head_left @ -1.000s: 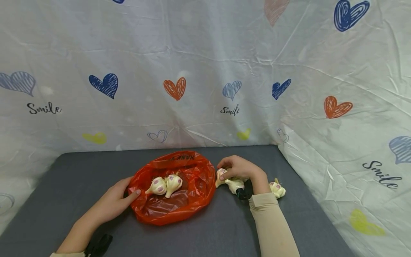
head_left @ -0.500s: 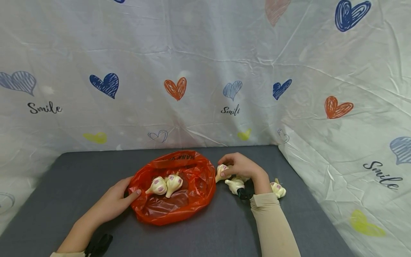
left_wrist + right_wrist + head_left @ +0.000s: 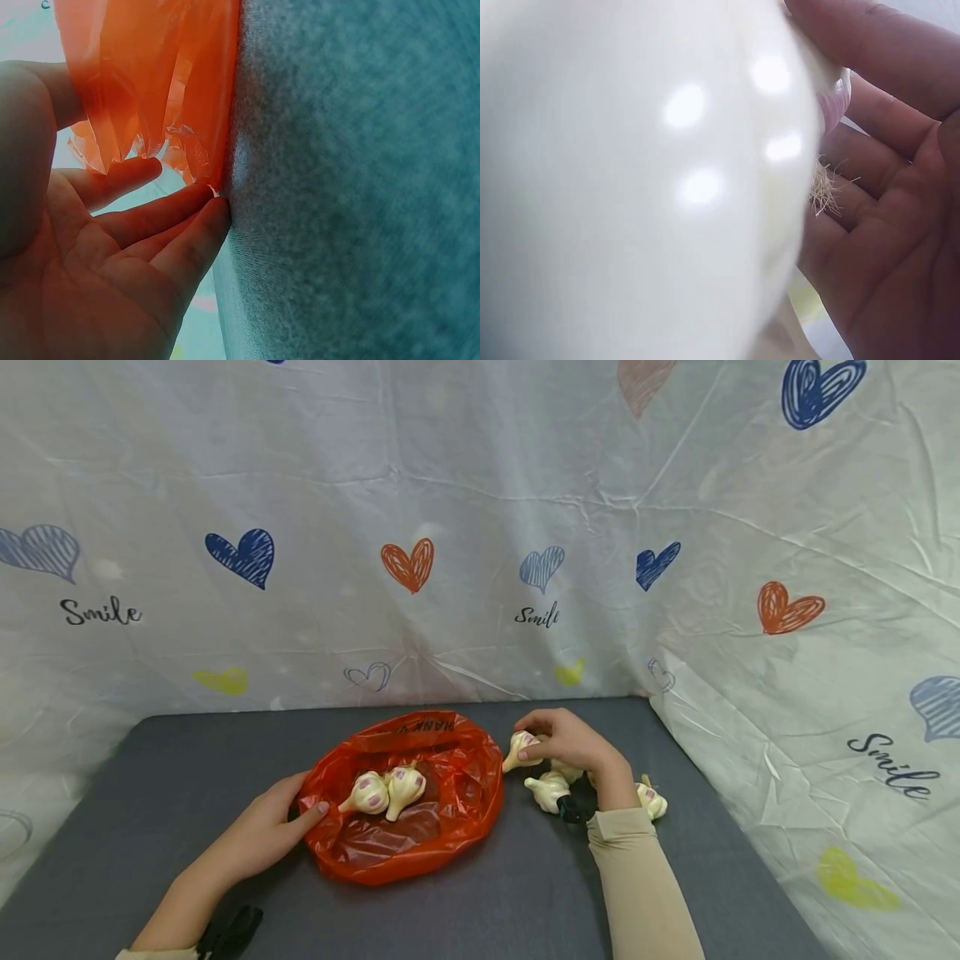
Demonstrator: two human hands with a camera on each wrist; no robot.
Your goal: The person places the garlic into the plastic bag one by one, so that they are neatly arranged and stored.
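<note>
A red plastic bag lies with its mouth open, two garlic bulbs inside. My left hand pinches its left rim, thumb over the edge; in the left wrist view the fingers touch the hanging orange-red plastic from outside. To the right of the bag, my right hand holds a garlic bulb between thumb and fingers, its stem pointing at the bag. Below that hand lie a garlic bulb and another bulb, partly covered. A blurred white bulb fills much of the right wrist view.
One more garlic bulb rests right of the right forearm, partly hidden by it. Everything sits on a dark grey table. Behind and to the right hangs a white sheet printed with hearts.
My right hand has moved slightly away toward the table's back and to the right, with the garlic bulb in its fingers. The left hand and the bag stay as they were.
</note>
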